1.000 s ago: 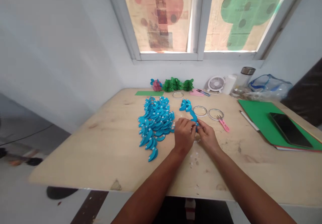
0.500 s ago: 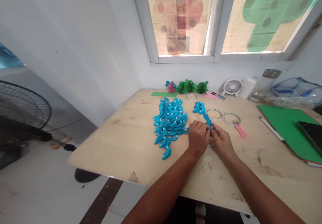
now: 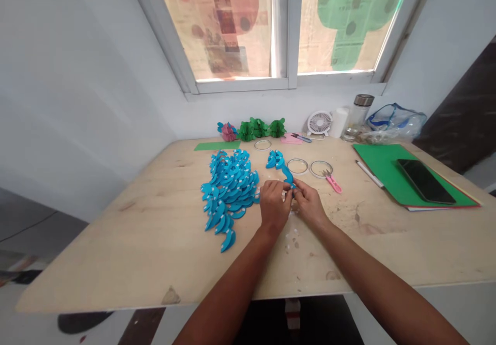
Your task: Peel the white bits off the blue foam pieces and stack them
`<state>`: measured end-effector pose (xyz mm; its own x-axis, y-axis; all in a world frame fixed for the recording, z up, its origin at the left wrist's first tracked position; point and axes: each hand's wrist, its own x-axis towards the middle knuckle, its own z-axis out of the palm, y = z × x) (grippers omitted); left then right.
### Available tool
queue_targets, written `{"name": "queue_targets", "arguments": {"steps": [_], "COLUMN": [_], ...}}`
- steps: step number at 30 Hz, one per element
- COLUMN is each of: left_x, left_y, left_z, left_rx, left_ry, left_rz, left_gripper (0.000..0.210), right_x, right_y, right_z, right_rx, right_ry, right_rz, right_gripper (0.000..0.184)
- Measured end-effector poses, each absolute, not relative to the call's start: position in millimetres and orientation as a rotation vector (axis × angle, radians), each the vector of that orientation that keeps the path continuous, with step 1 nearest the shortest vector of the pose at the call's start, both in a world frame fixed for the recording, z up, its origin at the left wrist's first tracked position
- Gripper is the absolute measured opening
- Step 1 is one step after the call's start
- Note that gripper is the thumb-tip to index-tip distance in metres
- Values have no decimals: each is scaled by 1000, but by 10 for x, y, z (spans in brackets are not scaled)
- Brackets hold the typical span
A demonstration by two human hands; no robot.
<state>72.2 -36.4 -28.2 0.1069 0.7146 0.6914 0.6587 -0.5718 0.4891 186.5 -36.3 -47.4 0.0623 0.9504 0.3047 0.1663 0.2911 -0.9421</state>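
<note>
My left hand [image 3: 274,203] and my right hand [image 3: 309,203] meet over the table, fingers closed in a pinch around a curved blue paper piece [image 3: 287,173]. Part of that piece is hidden behind the fingers. Beside my left hand spreads a big heap of blue folded paper pieces [image 3: 228,182], many with small white patches. Just beyond the hands sits a smaller cluster of blue paper pieces [image 3: 275,159]. Small pale scraps lie on the wood below my hands.
Tape rolls [image 3: 297,166] and pink-handled snips [image 3: 333,182] lie to the right. A phone [image 3: 425,181] rests on green sheets [image 3: 382,172] near a white pen [image 3: 370,174]. Along the wall stand green paper figures [image 3: 258,128], a small fan [image 3: 320,123] and a bottle [image 3: 359,110].
The camera has turned to the right, so everything sits further left in the picture. Both hands stay together on the blue paper piece, with little change in their grip.
</note>
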Motion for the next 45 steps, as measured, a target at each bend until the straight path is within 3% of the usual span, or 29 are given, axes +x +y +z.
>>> {"name": "queue_targets", "arguments": {"steps": [23,32,45], "left_x": [695,604,629], "left_y": [-380,-298,-263], "left_z": [-261,-261,-186], "left_rx": [2282,2036,1496], "left_ry": [1347,1547,1241], "left_rz": [1487,1451,1320], "left_gripper": [5,8,9], "right_x": [1852,1876,1901], "right_y": [-358,-414,-412], "right_z": [-462,-296,-275], "right_rx": [-1110,-1122,-1098], "right_ry": [-1277,-1135,-1073], "right_rz": [872,1008,1052], "right_gripper": [36,39,43]}}
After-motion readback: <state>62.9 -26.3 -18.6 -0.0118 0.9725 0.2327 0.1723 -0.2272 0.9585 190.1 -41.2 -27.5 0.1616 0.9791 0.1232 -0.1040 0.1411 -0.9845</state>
